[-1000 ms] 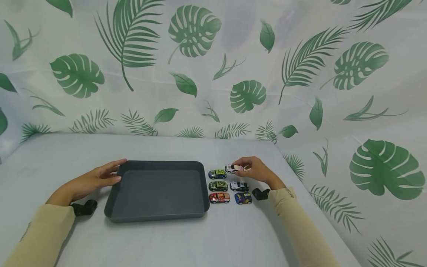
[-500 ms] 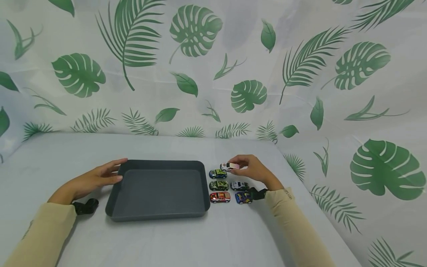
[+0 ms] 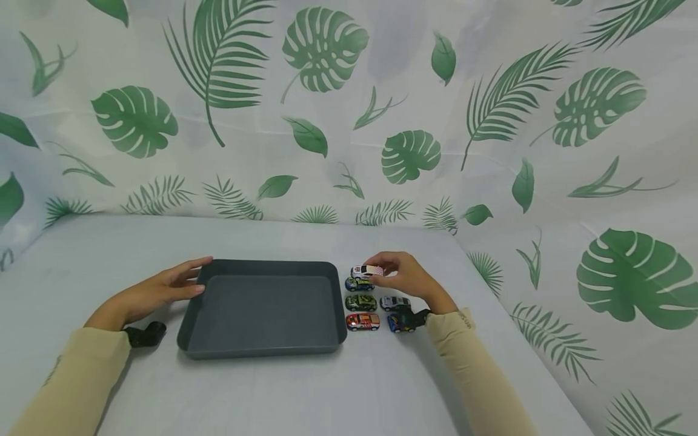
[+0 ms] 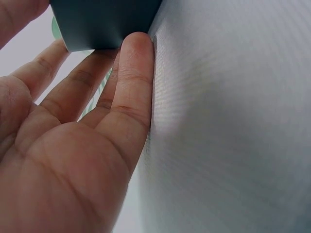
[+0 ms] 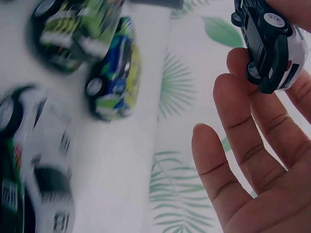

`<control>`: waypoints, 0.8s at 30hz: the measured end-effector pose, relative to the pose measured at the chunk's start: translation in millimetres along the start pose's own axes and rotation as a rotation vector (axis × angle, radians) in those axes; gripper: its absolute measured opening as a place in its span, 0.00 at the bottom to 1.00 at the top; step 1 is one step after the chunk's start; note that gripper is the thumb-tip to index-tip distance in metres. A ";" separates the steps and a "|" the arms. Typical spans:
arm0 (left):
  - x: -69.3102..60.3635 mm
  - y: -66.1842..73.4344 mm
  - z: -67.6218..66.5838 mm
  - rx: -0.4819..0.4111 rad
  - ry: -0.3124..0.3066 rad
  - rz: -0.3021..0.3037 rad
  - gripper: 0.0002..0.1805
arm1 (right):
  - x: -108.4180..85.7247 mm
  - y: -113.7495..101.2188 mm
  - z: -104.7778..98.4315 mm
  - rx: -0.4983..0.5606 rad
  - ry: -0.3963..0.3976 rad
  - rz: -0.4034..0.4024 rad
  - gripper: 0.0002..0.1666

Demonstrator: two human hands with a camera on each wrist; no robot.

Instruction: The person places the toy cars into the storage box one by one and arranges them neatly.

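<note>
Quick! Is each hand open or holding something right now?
Left hand: open, touching the tray.
Right hand: closed, holding a white toy car.

Tabletop booth (image 3: 262, 393), leaf-print sheet walls (image 3: 349, 151)

The left hand (image 4: 73, 145) seemingly touches the dark tray (image 4: 104, 24) beside a pale surface (image 4: 233, 121).

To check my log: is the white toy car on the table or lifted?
Lifted: the right hand pinches the white toy car, its wheeled underside exposed.
</note>
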State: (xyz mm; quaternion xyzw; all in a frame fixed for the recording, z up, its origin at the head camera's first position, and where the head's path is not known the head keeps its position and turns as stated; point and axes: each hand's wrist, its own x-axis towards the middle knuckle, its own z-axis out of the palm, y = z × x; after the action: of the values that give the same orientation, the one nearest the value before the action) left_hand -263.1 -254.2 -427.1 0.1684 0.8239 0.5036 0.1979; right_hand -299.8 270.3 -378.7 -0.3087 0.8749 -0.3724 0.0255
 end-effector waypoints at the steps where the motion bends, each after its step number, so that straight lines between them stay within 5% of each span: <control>1: 0.2 0.4 0.2 0.001 0.001 -0.002 0.46 | 0.9 -1.9 0.8 0.000 0.000 -0.006 0.16; 24: 0.6 1.3 0.8 -0.015 0.005 -0.023 0.47 | 15.3 -37.7 24.8 0.008 0.000 -0.077 0.16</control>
State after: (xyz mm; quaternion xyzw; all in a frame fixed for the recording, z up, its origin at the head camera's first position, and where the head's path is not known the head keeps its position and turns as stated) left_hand -263.2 -252.7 -426.3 0.1561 0.8225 0.5078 0.2030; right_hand -285.7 225.9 -368.6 -0.3419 0.8608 -0.3768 0.0124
